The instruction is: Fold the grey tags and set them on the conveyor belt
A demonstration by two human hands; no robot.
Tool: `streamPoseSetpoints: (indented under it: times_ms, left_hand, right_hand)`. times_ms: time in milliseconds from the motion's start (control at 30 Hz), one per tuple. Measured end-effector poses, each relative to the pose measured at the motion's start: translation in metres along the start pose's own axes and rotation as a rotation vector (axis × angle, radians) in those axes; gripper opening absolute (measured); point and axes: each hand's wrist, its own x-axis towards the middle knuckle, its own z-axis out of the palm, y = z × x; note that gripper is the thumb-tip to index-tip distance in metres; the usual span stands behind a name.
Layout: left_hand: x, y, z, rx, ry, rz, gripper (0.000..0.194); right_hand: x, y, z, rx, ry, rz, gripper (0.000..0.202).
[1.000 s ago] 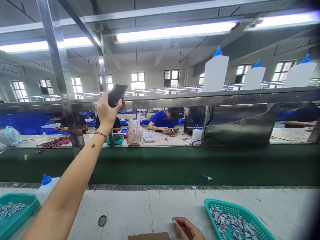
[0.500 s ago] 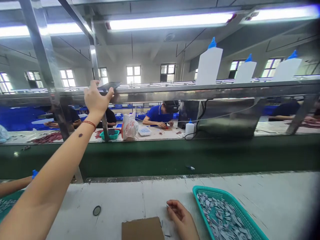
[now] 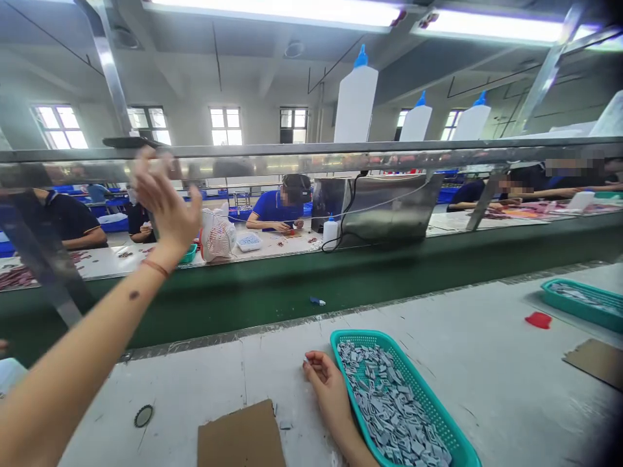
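Note:
My left hand (image 3: 168, 211) is raised at the metal shelf rail, blurred, with its fingers apart and nothing in them. Just above it, a dark flat object like a phone (image 3: 129, 141) lies on the shelf (image 3: 272, 150). Low over the white table, my right hand (image 3: 328, 392) has its fingers curled in a pinch; a tiny pale bit shows at the fingertips, too small to name. Beside it stands a teal basket (image 3: 413, 376) filled with small grey pieces (image 3: 389, 395). A piece of brown cardboard (image 3: 241, 438) lies left of my right hand, with a few grey pieces at its edge.
A bottle cap (image 3: 143, 416) lies at the left. White bottles with blue tips (image 3: 357, 104) stand on the shelf. Beyond the green strip (image 3: 253, 295), a person in blue (image 3: 277, 207) works. Farther right are a red object (image 3: 538, 320), another teal basket (image 3: 579, 305) and more cardboard (image 3: 596, 362).
My left hand has let go of the dark flat object, which now rests on the shelf, and has dropped slightly below it. The view has turned right; my right hand stays pinched beside the basket.

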Motion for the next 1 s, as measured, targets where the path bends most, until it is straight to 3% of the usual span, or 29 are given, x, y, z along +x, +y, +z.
streamPoseSetpoints:
  times_ms: [33, 67, 133, 167, 233, 333, 500, 600, 700, 800, 900, 1000]
  left_hand:
    - [-0.027, 0.003, 0.017, 0.020, -0.091, 0.056, 0.048]
    - [-0.056, 0.006, 0.035, 0.019, -0.270, 0.130, 0.041]
    - [-0.113, 0.014, 0.071, -0.016, -0.735, 0.204, 0.032]
    - [-0.139, 0.018, 0.089, -0.028, -0.833, 0.200, 0.030]
    - [-0.184, 0.027, 0.122, -0.029, -0.914, 0.159, 0.031]
    - [-0.227, 0.037, 0.162, -0.055, -1.001, 0.075, 0.035]
    - [-0.257, 0.045, 0.206, -0.202, -1.075, -0.133, 0.039]
    - [-0.262, 0.046, 0.219, -0.339, -1.050, -0.341, 0.026]
    - [-0.262, 0.043, 0.219, -0.513, -0.971, -0.600, 0.013]
    - [-0.259, 0.037, 0.197, -0.732, -0.871, -0.869, 0.016]
    - [-0.256, 0.027, 0.148, -0.924, -0.781, -1.069, 0.023]
    - [-0.259, 0.018, 0.084, -1.090, -0.694, -1.267, 0.024]
  right_hand:
    - [0.000, 0.001, 0.000, 0.004, 0.002, -0.003, 0.027]
    - [0.000, 0.003, 0.001, 0.008, 0.004, -0.006, 0.027]
    - [0.000, 0.005, 0.002, 0.010, 0.006, -0.013, 0.025]
    - [-0.001, 0.006, 0.002, 0.009, 0.008, -0.017, 0.024]
    - [-0.002, 0.007, 0.002, 0.007, 0.010, -0.025, 0.021]
    - [-0.003, 0.007, 0.002, 0.001, 0.021, -0.038, 0.016]
    - [-0.006, 0.008, 0.003, -0.024, 0.035, -0.050, 0.009]
    - [-0.007, 0.009, 0.004, -0.038, 0.040, -0.047, 0.008]
    - [-0.006, 0.010, 0.004, -0.031, 0.038, -0.039, 0.007]
    - [-0.005, 0.010, 0.005, -0.005, 0.013, -0.023, 0.008]
    - [-0.004, 0.010, 0.005, 0.015, -0.013, -0.003, 0.014]
    - [-0.002, 0.010, 0.007, 0.016, -0.036, 0.019, 0.025]
